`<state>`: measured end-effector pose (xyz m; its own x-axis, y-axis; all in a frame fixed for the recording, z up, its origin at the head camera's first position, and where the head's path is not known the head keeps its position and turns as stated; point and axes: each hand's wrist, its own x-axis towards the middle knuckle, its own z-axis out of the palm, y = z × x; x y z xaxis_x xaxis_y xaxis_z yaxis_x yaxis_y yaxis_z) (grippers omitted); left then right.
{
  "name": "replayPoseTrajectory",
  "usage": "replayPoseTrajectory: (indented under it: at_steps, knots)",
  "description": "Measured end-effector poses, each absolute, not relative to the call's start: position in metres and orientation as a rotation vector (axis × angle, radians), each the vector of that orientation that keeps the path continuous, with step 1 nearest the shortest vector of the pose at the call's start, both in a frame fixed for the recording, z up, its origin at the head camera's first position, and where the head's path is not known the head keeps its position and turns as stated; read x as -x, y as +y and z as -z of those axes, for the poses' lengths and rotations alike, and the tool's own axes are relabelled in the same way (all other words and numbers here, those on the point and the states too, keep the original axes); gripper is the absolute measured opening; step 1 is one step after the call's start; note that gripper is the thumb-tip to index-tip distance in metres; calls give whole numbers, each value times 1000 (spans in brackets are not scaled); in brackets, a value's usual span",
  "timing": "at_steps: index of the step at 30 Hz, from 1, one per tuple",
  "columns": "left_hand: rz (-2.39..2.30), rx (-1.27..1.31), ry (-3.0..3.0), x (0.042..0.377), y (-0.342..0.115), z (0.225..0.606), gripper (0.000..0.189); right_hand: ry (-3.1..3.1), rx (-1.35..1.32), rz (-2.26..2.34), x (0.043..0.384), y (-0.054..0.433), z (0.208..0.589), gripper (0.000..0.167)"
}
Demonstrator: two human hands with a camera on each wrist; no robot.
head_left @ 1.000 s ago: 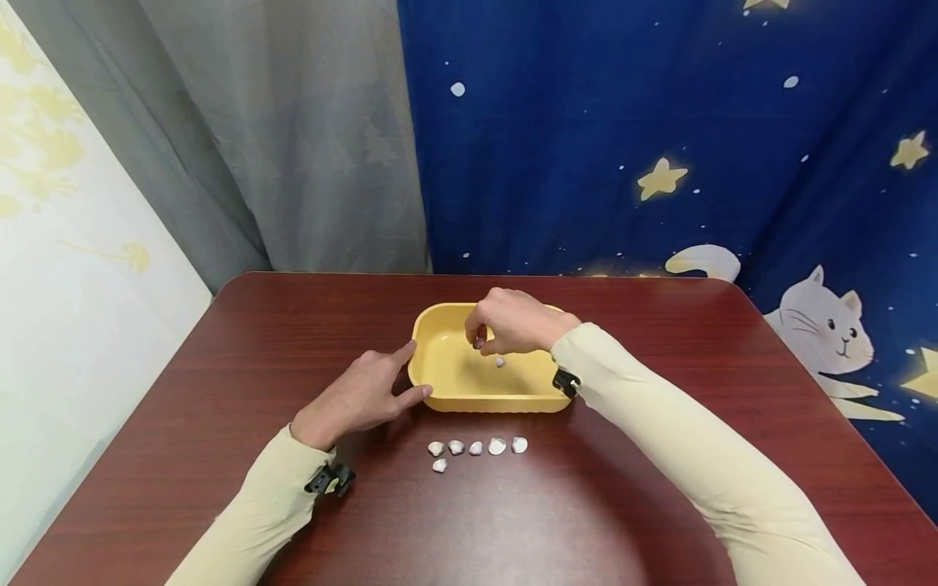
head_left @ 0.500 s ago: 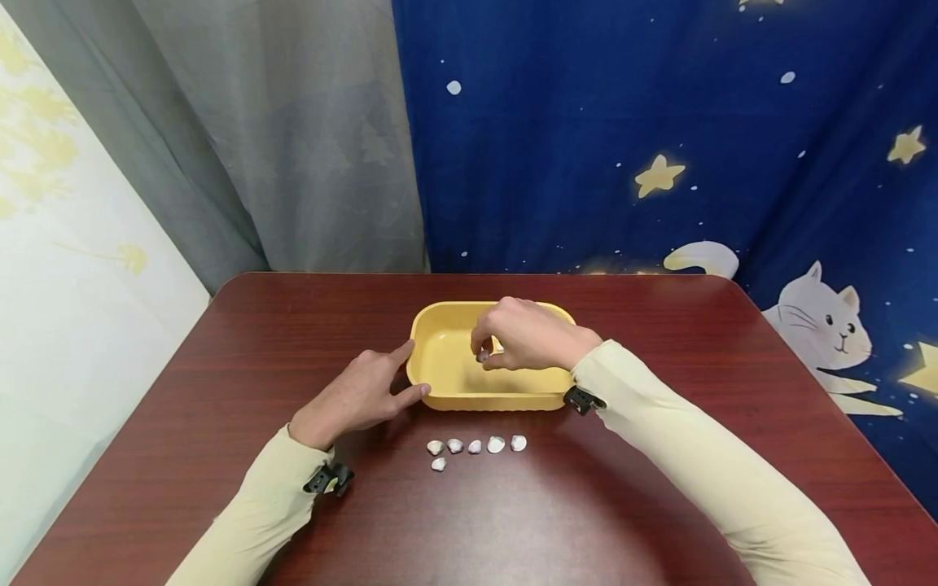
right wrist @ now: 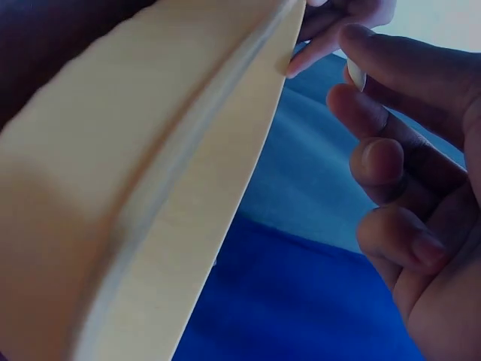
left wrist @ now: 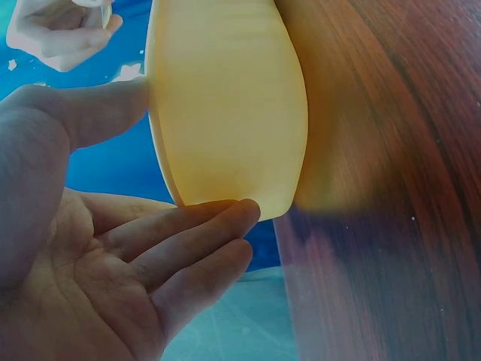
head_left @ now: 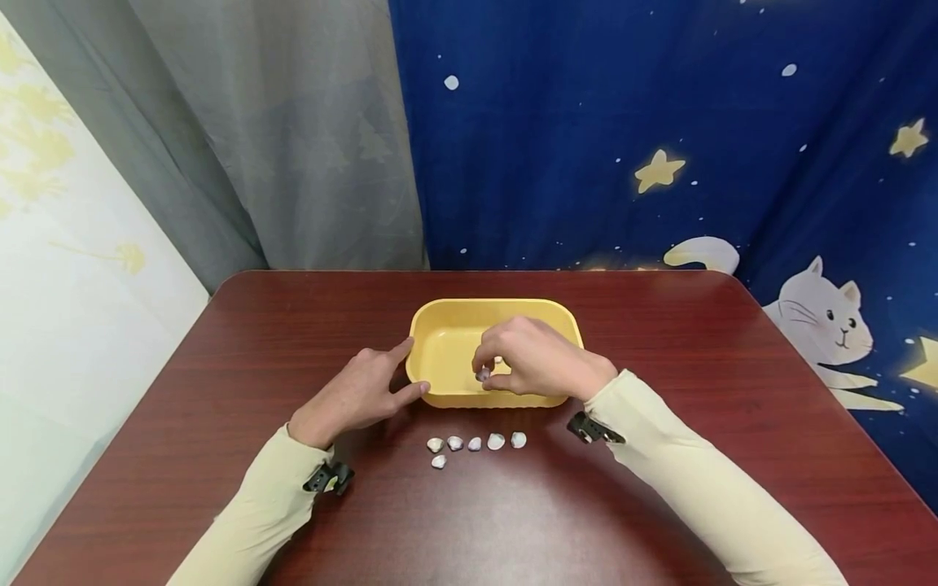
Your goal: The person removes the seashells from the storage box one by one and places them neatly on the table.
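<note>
My right hand [head_left: 542, 358] pinches a small seashell [head_left: 482, 374] between thumb and index finger, over the near side of a yellow plastic tub [head_left: 444, 358]. The right wrist view shows that shell [right wrist: 357, 75] edge-on, the other fingers loosely bent. Another pale shell [head_left: 498, 359] shows inside the tub, partly behind the right hand. My left hand [head_left: 359, 395] rests against the tub's left end, thumb at the near rim. Seen from the left wrist, its fingers [left wrist: 203, 274] lie nearly straight along the tub's end wall.
In front of the tub several shells [head_left: 475, 443] lie in a row on the dark red table [head_left: 623, 505], with one shell [head_left: 439, 461] below the row's left end. Curtains [head_left: 542, 138] hang behind the table, and a pale wall [head_left: 81, 268] stands at left.
My right hand has moved toward me and slightly right, carrying the pinched shell from over the tub's middle to its near side. The left hand stays at the tub's left end.
</note>
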<state>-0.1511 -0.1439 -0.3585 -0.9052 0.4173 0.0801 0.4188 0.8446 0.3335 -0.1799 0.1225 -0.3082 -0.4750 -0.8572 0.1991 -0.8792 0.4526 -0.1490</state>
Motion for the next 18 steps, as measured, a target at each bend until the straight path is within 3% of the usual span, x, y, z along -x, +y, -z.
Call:
replayPoseTrajectory:
  at_steps: [18]
  knots:
    - [576, 677, -3017, 152, -144, 359, 72, -2501, -1534, -250, 142, 123, 332, 10]
